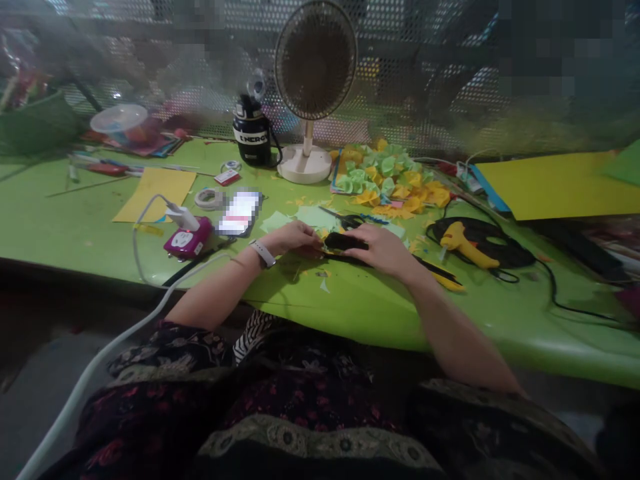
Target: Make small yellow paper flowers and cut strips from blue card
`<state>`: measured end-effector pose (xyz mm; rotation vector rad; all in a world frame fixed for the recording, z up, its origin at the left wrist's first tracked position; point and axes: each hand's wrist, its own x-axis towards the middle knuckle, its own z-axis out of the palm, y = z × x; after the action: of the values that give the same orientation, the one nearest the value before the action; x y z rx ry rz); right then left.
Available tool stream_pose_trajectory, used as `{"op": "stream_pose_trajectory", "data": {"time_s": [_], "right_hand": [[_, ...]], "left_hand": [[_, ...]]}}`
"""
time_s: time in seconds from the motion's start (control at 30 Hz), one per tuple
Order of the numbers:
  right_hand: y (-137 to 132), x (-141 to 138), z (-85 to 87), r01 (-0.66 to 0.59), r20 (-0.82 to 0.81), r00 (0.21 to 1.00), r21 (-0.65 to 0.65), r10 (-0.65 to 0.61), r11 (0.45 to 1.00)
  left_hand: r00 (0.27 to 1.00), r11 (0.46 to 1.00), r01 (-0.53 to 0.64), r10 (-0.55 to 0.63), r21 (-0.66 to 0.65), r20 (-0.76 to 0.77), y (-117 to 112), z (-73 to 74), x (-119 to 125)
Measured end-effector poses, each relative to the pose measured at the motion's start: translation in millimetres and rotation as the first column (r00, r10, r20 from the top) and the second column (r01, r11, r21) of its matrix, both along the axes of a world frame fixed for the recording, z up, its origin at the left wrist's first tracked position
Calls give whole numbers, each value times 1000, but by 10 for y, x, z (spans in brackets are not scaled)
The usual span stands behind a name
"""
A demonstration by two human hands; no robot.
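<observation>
Purple, the plug adapter (pixel 199 239) lies left of our left hand (pixel 295 236), which is pinched narrow, on what we cannot tell. Just beside, over the green tabletop (pixel 345 300), a black tool (pixel 345 242) is gripped in our right hand (pixel 383 247); farther right lies a yellow glue gun (pixel 466 247).

You can't tell what, if anything, your left hand (pixel 291 237) pinches, and your right hand (pixel 383 248) partly covers a black object (pixel 339 241).

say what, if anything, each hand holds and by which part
The right hand holds a dark object, identity unclear, by its right end. Whether the left hand pinches anything cannot be told.
</observation>
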<state>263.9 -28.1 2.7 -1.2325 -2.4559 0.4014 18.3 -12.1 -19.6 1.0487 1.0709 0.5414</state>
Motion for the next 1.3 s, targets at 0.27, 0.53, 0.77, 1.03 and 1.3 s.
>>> {"op": "stream_pose_trajectory", "data": {"time_s": [0.27, 0.53, 0.77, 1.03, 1.3], "right_hand": [[4, 36, 75, -15, -26, 1000, -43, 14, 999], [-58, -95, 294, 107, -201, 971, -114, -129, 988], [259, -405, 289, 164, -192, 966, -58, -173, 985], [509, -718, -38, 172, -5, 985, -53, -172, 984], [475, -747, -73, 177, 49, 983, -18, -175, 984]], "left_hand": [[1000, 1000, -9, 9, -30, 19, -48, -24, 52], [998, 999, 5, -2, -33, 66, -33, -57, 27], [998, 1000, 27, -26, -12, 58, -27, -67, 20], [1000, 999, 13, -12, -37, 10, -48, 3, 19], [997, 997, 71, -70, -31, 44, -17, -28, -29]]}}
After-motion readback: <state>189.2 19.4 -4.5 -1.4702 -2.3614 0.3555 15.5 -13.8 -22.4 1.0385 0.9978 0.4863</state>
